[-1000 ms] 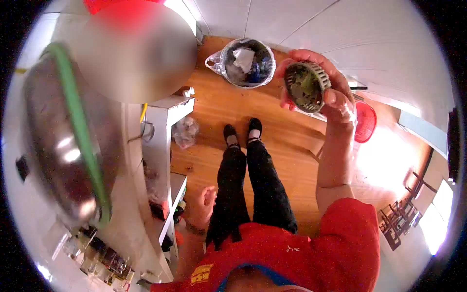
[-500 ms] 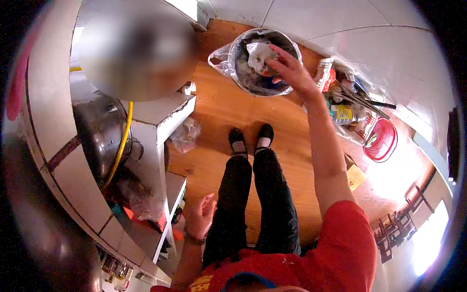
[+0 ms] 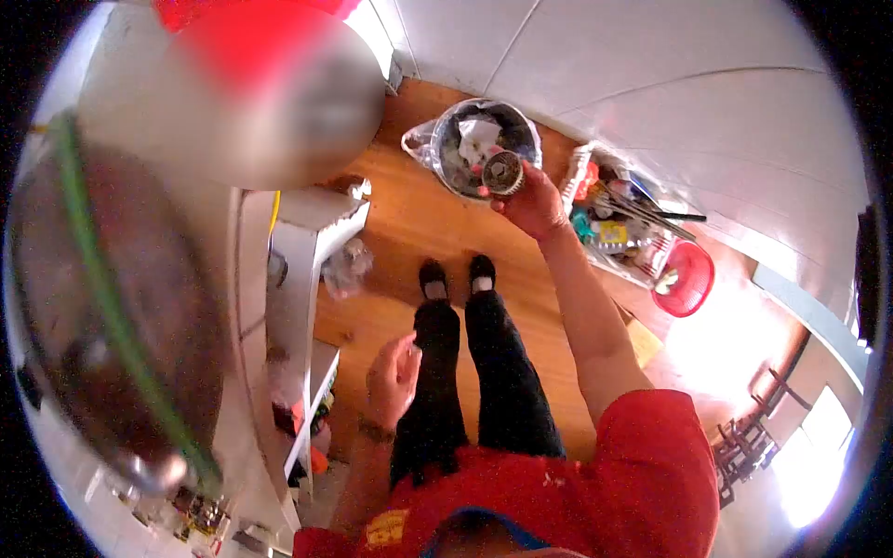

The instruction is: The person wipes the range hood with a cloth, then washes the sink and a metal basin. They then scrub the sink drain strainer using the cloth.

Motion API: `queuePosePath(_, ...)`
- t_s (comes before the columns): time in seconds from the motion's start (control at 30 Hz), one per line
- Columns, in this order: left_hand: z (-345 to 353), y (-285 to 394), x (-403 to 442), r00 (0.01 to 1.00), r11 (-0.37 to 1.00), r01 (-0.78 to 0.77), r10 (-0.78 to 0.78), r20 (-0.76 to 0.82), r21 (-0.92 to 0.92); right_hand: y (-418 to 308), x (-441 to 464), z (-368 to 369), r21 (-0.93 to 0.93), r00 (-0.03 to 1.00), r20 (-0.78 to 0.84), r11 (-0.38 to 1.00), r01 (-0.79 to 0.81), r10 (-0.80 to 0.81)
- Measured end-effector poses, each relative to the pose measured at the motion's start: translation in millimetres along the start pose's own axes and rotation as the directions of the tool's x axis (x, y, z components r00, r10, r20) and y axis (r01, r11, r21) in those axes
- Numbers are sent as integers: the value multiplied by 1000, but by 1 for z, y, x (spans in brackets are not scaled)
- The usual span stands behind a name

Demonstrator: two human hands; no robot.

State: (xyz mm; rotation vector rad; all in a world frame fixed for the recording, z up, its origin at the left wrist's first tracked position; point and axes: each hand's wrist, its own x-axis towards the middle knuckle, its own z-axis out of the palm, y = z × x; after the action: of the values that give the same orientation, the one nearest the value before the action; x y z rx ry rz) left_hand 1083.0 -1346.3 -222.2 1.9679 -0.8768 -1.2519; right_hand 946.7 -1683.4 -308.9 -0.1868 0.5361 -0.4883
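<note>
My right hand (image 3: 537, 206) grips a small round sink strainer (image 3: 502, 173), its cupped, dark-speckled side facing up. Thumb and fingers close around its rim. Just beyond it stands a round trash bin (image 3: 538, 139) lined with a clear plastic bag, with white crumpled paper (image 3: 478, 138) lying inside. The strainer overlaps the bin's near edge in the head view. Empty and loosely curled, my left hand (image 3: 394, 379) hangs in the air beside my left leg, its fingers slightly apart.
A white crate (image 3: 642, 265) of bottles and tools stands along the wall, with a red basket (image 3: 686, 279) beside it. On the left are a white shelf unit (image 3: 321, 223) and a large metal basin (image 3: 121, 307), crossed by a blurred green strip (image 3: 112, 298). A plastic bag (image 3: 348, 267) lies by the shelf.
My right hand has drawn back toward me from over the bin and turned, so the strainer now shows. The left hand has risen slightly. The view has shifted, bringing more counter into sight.
</note>
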Motion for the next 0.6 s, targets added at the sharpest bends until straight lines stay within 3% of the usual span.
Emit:
queuePosePath(0.03,1,9,-9,993,994,-102,104,-60,31,-2,-25,27,182,983,179,981,-67,34)
queuePosePath(0.07,-2,36,-16,998,994,-50,45,-53,-96,-3,-43,53,189,979,192,977,-100,63)
queuePosePath(0.1,-5,69,-21,998,975,1,-14,-56,-221,-4,-61,81,180,976,197,975,-128,92)
queuePosePath(0.17,-4,112,-36,974,965,-70,11,-227,-252,5,-93,135,162,922,357,962,-221,152)
queuePosePath(0.2,-6,128,-46,962,963,-71,-2,-272,-260,10,-107,157,118,910,363,959,-257,199)
queuePosePath(0.27,-11,150,-75,913,939,-209,88,-398,-274,24,-134,204,81,862,420,935,-346,283)
queuePosePath(0.37,-26,174,-128,834,924,-248,51,-549,-290,54,-167,257,17,735,514,852,-523,441)
queuePosePath(0.4,-25,166,-144,772,889,-338,76,-631,-308,67,-179,272,-35,738,461,841,-539,493)
queuePosePath(0.43,-26,171,-166,711,889,-349,45,-701,-297,82,-189,290,-105,729,410,822,-560,548)
queuePosePath(0.47,-30,180,-185,654,916,-342,71,-753,-211,97,-201,303,-153,652,433,764,-627,622)
queuePosePath(0.53,-50,189,-238,533,960,-272,96,-841,-62,141,-235,332,-320,630,358,725,-610,689)
queuePosePath(0.6,-48,178,-287,461,990,-101,136,-877,100,190,-254,329,-346,482,419,626,-699,769)
